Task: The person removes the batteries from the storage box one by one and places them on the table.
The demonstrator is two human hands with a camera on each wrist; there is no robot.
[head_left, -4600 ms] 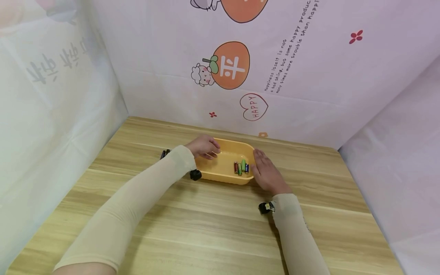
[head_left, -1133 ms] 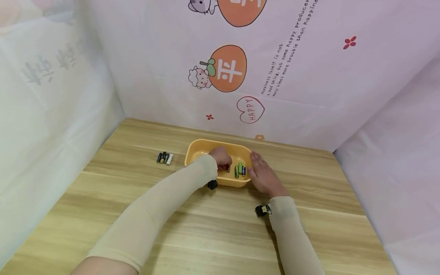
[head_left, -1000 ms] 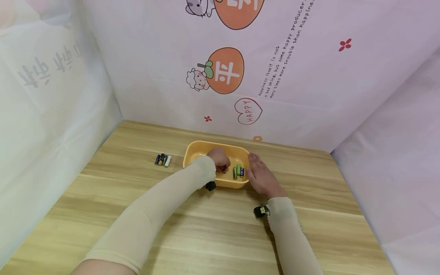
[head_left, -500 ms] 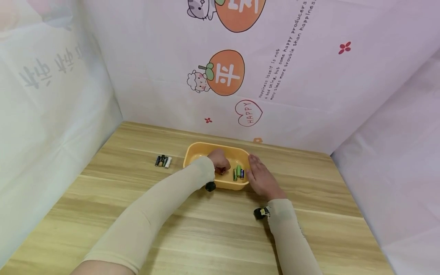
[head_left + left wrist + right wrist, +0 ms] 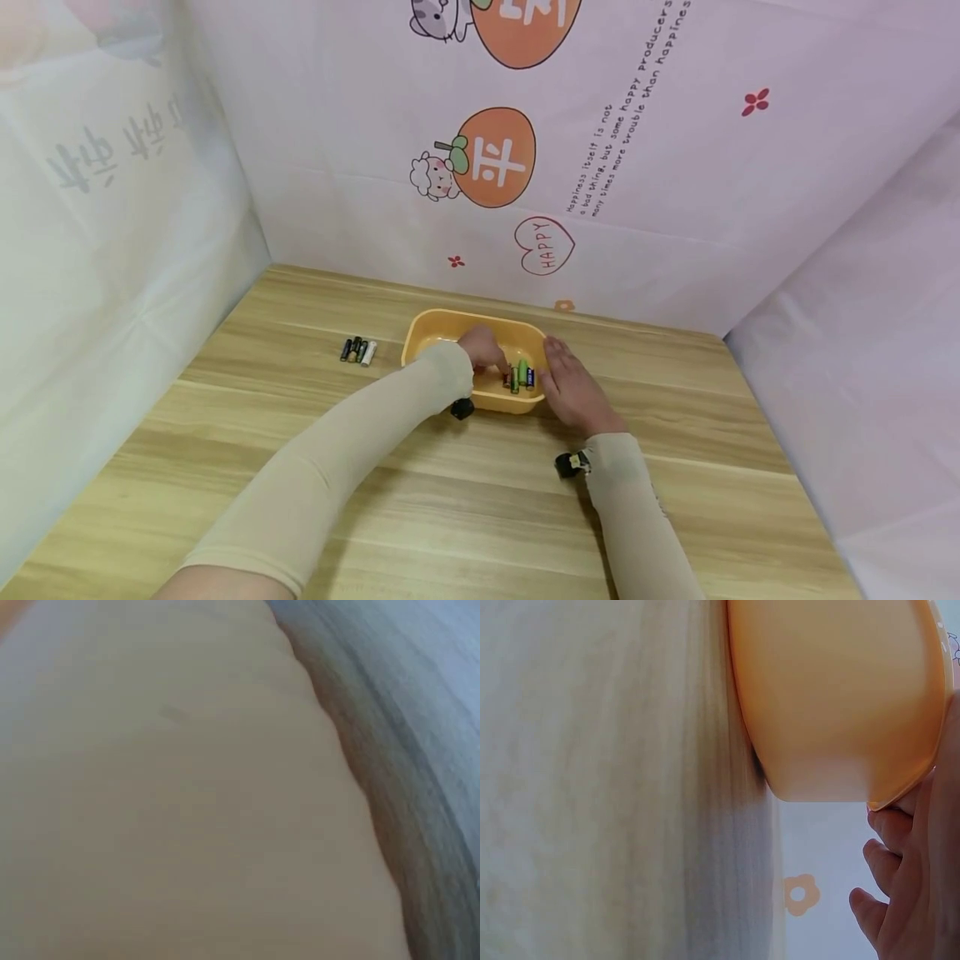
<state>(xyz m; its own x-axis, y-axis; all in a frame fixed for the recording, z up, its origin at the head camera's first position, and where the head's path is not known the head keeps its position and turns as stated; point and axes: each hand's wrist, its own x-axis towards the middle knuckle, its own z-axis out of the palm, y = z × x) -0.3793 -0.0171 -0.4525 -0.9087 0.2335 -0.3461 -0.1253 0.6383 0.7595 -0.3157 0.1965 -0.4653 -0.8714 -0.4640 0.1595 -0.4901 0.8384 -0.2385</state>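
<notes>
A yellow plastic tub (image 5: 491, 403) stands on the table, with a row of small batteries inside at its right end. My left hand (image 5: 483, 346) reaches into it, index finger pointing down at the red battery (image 5: 507, 379) and touching it. Beside that lie a green battery (image 5: 514, 381), a light green battery (image 5: 522, 372) and a blue battery (image 5: 530, 380). The other left fingers are mostly hidden; the left wrist view has only sleeve and table. My right hand (image 5: 573, 387) rests with extended fingers against the tub's right end; its fingers (image 5: 885, 866) show there in the right wrist view.
Several more batteries, dark ones and a white battery (image 5: 368, 354), lie side by side on the wooden table (image 5: 450, 517) left of the tub. A printed cloth (image 5: 637, 250) hangs behind the table, and pale cloths close off both sides.
The red battery was lifted from the row by the left hand and held near the tub's middle. Now it lies beside the green battery again, and the index finger has straightened. The right hand stays put.
</notes>
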